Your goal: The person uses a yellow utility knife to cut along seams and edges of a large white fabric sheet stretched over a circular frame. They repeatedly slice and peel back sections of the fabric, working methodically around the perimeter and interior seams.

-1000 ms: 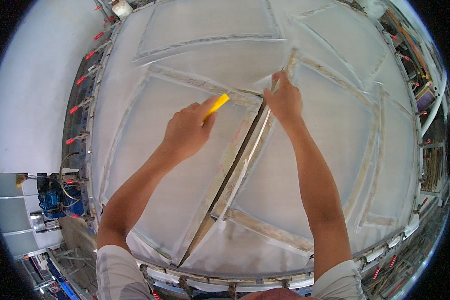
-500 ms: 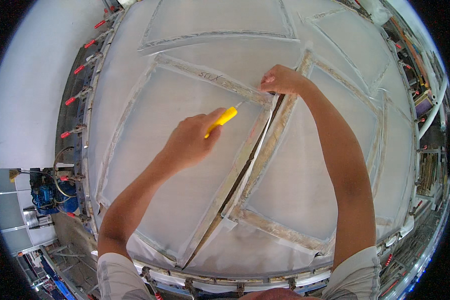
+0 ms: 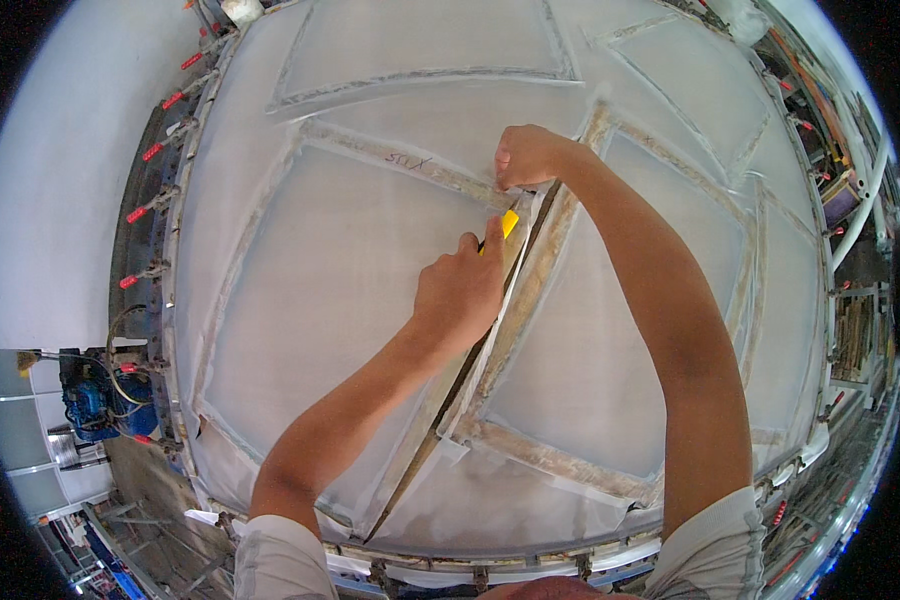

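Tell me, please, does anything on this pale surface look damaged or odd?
Yes, the dark slit running diagonally through the pale surface looks odd: it stands open, with a loose-looking white strip along part of it.

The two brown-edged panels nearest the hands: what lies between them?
In the head view, between the left panel and the right panel runs a narrow dark gap, with a thin white strip along it.
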Motion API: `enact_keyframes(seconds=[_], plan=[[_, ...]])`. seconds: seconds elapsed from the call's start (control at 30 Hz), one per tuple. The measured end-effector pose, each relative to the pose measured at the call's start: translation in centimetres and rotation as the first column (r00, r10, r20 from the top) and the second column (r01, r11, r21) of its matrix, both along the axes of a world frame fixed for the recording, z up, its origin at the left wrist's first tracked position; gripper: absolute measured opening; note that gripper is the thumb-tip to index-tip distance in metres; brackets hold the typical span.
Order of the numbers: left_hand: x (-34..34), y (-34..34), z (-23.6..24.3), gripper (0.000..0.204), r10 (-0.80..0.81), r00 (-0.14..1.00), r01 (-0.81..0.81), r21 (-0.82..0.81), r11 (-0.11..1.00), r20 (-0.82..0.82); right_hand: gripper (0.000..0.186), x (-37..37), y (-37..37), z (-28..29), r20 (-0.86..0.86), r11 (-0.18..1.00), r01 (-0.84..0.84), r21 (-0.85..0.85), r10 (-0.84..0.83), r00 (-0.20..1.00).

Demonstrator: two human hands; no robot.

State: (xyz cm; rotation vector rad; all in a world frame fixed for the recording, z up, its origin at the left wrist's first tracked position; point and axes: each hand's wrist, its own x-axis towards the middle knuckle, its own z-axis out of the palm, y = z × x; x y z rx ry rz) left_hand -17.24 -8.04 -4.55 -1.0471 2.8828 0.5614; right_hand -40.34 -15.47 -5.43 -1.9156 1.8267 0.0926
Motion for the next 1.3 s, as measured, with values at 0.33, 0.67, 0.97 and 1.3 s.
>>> enact_keyframes(seconds=[0.33,0.67,0.97,1.3], plan=[[-2.6,1.0,0.5,0.056,0.107,0.994,-0.105,0.083,0.991,-0.02,0.032,2.0,0.3,2.5,-0.251,1.0,-0.001,0.031,0.009,0.968],[-5.9,1.5,1.4,0.049,0.179,0.981,-0.172,0.098,0.98,-0.07,0.034,3.3,0.9,2.2,-0.323,0.995,-0.083,-0.058,0.06,0.944],[-5.6,0.4,3.6,0.043,0.106,0.991,-0.116,0.119,0.986,0.086,0.035,2.8,1.5,2.2,-0.286,1.0,-0.017,-0.016,0.012,0.958],[3.6,-1.8,8.1,0.047,-0.053,0.981,0.065,-0.061,0.996,0.187,0.028,-0.4,2.9,-0.1,0.031,0.985,0.138,0.106,-0.142,0.989]])
